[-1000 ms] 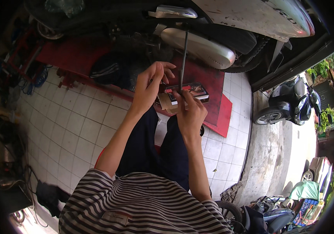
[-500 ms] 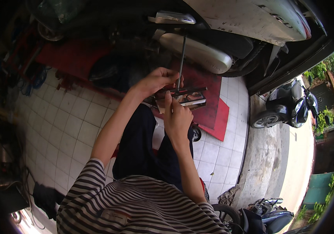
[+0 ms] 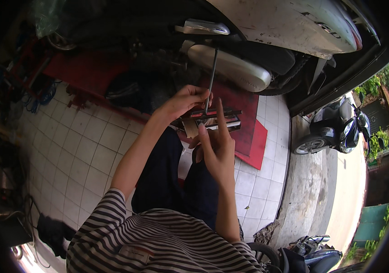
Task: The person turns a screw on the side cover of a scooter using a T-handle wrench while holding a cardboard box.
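My left hand [image 3: 190, 98] is closed around the shaft of a T-handle wrench [image 3: 212, 75]. The shaft runs away from me toward the silver engine cover [image 3: 231, 66] of a scooter; whether its tip touches the cover I cannot tell. On my side, the dark crossbar [image 3: 233, 112] lies sideways near both hands. Right by that bar is my right hand [image 3: 220, 150], index finger stretched out and thumb apart, gripping nothing. Behind the bar, a small open box [image 3: 236, 123] with mixed contents is partly hidden by my hands.
The scooter's grey body panel [image 3: 285, 22] hangs over the far side. It stands above a red platform [image 3: 244, 136] on white floor tiles [image 3: 85, 150]. Outside at the right a parked scooter [image 3: 328, 129] stands by the road; another motorbike [image 3: 308, 255] is at lower right.
My right hand has come away from the crossbar, moving slightly right and nearer me, with its index finger now extended. My left hand stays on the wrench shaft.
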Available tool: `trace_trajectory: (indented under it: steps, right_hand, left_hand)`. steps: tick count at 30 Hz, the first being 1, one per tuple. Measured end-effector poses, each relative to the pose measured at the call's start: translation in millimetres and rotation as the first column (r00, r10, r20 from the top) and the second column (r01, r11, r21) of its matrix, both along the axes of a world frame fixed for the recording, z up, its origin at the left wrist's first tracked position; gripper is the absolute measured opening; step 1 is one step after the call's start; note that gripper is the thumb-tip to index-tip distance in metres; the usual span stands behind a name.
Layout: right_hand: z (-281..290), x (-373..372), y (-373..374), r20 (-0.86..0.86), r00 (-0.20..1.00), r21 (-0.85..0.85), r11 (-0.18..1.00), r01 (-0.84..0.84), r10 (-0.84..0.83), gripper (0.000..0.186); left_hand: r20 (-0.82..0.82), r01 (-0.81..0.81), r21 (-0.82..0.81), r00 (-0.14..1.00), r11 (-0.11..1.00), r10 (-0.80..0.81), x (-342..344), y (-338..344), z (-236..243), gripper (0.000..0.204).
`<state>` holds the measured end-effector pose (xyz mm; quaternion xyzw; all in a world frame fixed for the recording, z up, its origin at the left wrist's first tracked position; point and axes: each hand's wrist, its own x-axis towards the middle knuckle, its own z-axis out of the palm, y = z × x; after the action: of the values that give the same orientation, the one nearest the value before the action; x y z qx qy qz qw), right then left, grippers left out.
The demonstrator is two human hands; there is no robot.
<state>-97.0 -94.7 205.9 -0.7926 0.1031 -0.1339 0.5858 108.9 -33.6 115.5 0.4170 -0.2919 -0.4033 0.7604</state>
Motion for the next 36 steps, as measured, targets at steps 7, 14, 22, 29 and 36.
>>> trace_trajectory:
  steps: [7,14,22,29,36]
  right_hand:
    - [-62.1,-6.9,-5.9,0.013,0.994,-0.244,0.964,0.106,-0.106,0.067]
    - [-20.6,7.8,12.3,0.017,0.986,0.098,0.981,-0.168,0.167,0.062]
    - [-41.0,-14.5,5.3,0.102,0.978,-0.18,0.964,0.196,-0.18,0.076]
    - [-33.0,8.3,13.9,-0.048,0.98,0.169,0.969,-0.182,0.192,0.066]
    - [-20.0,-1.5,10.2,0.138,0.99,0.055,0.999,-0.002,-0.005,0.07]
  left_hand:
    - [0.076,-0.018,0.073,0.997,0.997,0.012,0.8,-0.9,20.9,0.027]
    - [0.083,0.007,0.079,0.996,0.997,-0.014,6.8,-7.1,22.7,0.03]
    - [0.125,0.026,0.045,0.992,0.999,-0.031,10.9,-11.3,23.6,0.033]
    - [0.053,-0.01,0.039,0.999,0.999,0.008,9.2,-8.7,24.0,0.033]
    - [0.124,-0.018,0.074,0.992,0.997,0.008,14.3,-13.2,24.8,0.033]
